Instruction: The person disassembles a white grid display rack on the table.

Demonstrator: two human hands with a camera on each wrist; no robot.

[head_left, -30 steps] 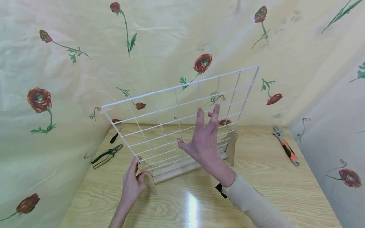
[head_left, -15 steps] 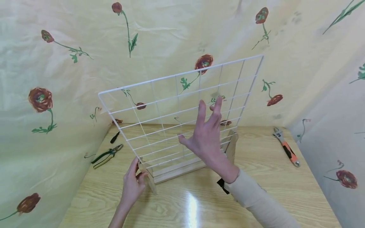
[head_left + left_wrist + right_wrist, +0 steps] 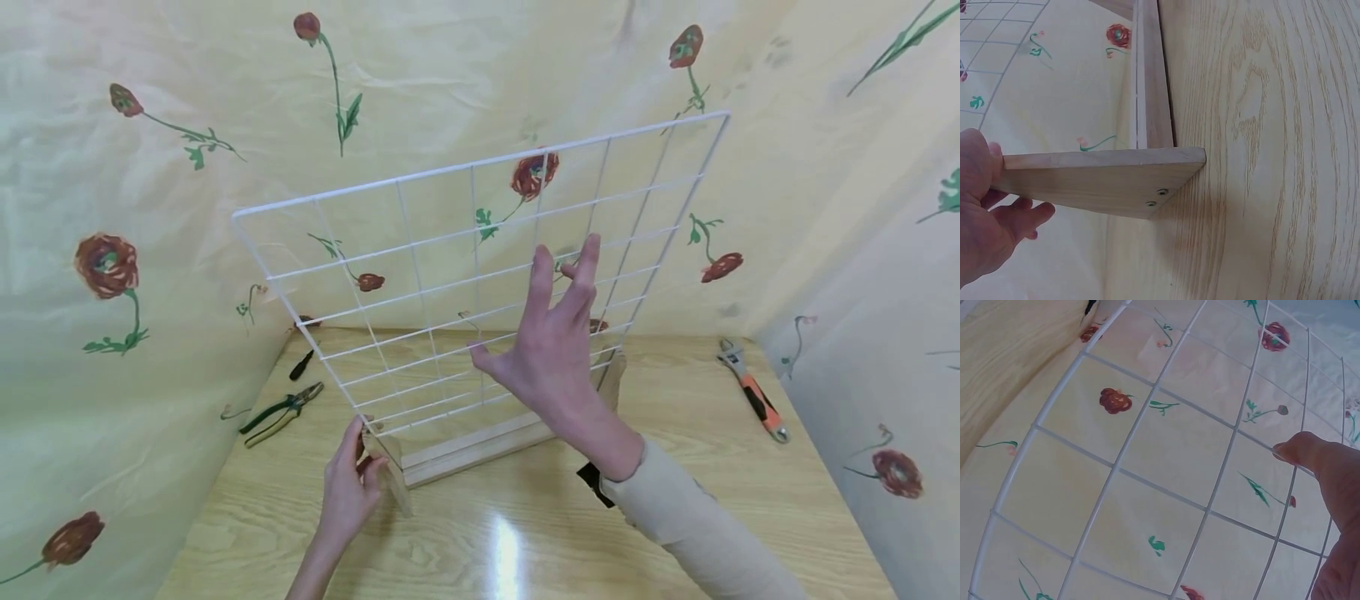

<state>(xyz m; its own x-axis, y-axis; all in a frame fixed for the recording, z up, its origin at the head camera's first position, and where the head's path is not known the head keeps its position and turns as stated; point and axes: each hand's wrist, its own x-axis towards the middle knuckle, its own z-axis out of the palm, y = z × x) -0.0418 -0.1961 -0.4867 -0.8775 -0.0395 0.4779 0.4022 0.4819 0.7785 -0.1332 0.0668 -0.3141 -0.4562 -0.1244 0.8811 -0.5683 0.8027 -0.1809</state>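
A white wire grid panel [image 3: 477,277] leans up and back over a wooden stand. The stand has a left side board [image 3: 390,479], a crossbar [image 3: 472,448] and a right side board [image 3: 612,383]. My left hand [image 3: 351,479] grips the upper end of the left side board, beside the grid's lower left edge. Two screw heads [image 3: 1157,198] show in that board in the left wrist view. My right hand [image 3: 547,354] lies against the grid with spread fingers. Its thumb [image 3: 1304,450] touches a wire in the right wrist view; the other fingertips are hidden there.
Pliers [image 3: 283,412] and a small black-handled tool [image 3: 302,365] lie on the wooden table [image 3: 465,542] at the left. At the right lies an adjustable wrench [image 3: 753,390]. Flower-patterned cloth [image 3: 187,250] hangs close behind and at both sides.
The grid's top edge has swung upward and nearer, its right corner also shifting right. My right hand has moved up and right with it. The left hand and stand have barely moved.
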